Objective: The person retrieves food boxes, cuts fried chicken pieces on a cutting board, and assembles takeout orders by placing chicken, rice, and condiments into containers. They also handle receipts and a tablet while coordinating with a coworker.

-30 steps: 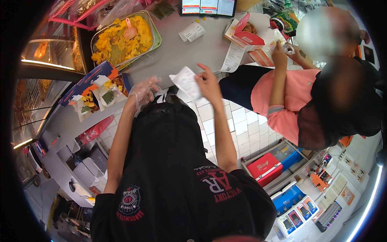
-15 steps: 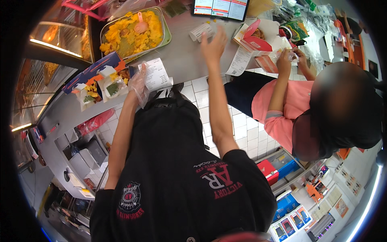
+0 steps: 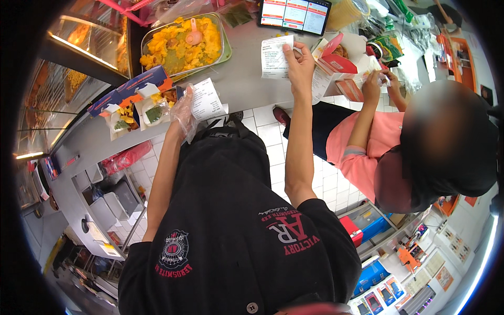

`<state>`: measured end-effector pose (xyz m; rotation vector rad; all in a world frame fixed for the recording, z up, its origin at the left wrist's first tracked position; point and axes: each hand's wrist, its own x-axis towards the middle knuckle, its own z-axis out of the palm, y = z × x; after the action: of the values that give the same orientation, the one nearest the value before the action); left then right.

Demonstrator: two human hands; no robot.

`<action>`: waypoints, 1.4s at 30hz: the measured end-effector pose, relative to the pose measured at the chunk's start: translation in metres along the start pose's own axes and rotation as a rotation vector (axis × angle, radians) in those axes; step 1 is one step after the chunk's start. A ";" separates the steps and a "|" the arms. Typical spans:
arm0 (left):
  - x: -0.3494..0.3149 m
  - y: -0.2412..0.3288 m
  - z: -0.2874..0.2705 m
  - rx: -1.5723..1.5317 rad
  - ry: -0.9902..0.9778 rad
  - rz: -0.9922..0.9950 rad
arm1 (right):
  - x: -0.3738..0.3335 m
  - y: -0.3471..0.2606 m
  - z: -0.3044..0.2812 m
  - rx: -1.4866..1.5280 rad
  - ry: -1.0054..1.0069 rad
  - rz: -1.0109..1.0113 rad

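While my left hand (image 3: 185, 113), in a clear plastic glove (image 3: 185, 126), grips one receipt (image 3: 206, 98) by its left edge, my bare right hand (image 3: 301, 65) pinches a second receipt (image 3: 275, 59) between thumb and fingers. My hands are well apart, each closed on its own paper. The first receipt is tilted near the counter's front edge, its print facing up at me; the second is above the counter (image 3: 244, 65), farther out and to the right.

Just beside my left hand stand two open boxes (image 3: 144, 84), blue and orange outside, with yellow food and a dark green packet showing in each. Beyond them sits a tray (image 3: 222, 38) of yellow food, a pink scoop (image 3: 194, 37) resting in it. Left of that is a lit display case (image 3: 86, 44).

Past my right hand, at the back, is a tablet (image 3: 294, 16) with its screen on. Near that hand, to the right, is an open red box (image 3: 337, 62), and beside it a co-worker in a pink top (image 3: 362, 134) has both hands (image 3: 371, 88) close together; what they hold is unclear.
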<state>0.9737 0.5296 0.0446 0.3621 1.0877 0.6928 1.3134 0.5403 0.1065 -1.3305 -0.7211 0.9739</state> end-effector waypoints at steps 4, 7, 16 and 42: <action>0.001 0.003 0.013 0.014 -0.041 -0.012 | -0.010 -0.008 -0.002 0.061 0.033 -0.079; 0.002 0.004 0.020 0.010 0.006 -0.011 | -0.012 -0.010 -0.007 0.059 0.071 -0.107; 0.000 0.002 0.028 0.002 0.057 -0.023 | -0.020 -0.006 -0.013 0.119 0.111 -0.098; 0.011 -0.005 0.019 0.037 0.010 -0.031 | -0.023 0.012 -0.011 0.071 0.125 0.019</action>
<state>0.9958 0.5343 0.0423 0.3734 1.1146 0.6481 1.3112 0.5144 0.0959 -1.3260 -0.5750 0.9150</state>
